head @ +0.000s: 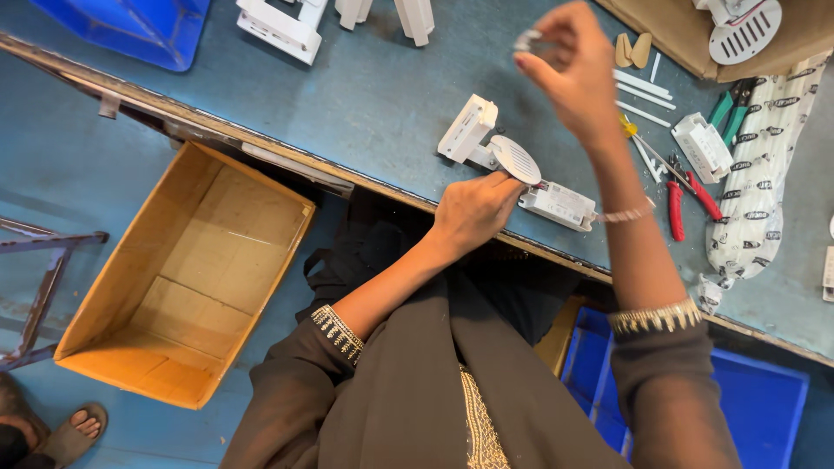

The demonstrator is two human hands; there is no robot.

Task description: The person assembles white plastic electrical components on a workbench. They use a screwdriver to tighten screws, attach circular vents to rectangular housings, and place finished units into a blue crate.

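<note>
Two hands work over a blue-grey bench (373,95) in the head view. The left hand (473,211) rests at the bench's near edge, fingers curled down onto a white lamp fitting (512,161) with a round slotted disc, a boxy bracket behind it and a small white driver box (560,205) just beside the knuckles. The right hand (569,74) is raised above the bench, thumb and fingertips pinched narrowly on a small silvery part (526,39) (too small to tell what it is). Red-handled pliers (691,204) and a screwdriver (647,148) lie to the right, near a printed white bag (764,174). An open cardboard box (187,278) stands on the floor, and a blue bin (756,408) sits under the bench.
</note>
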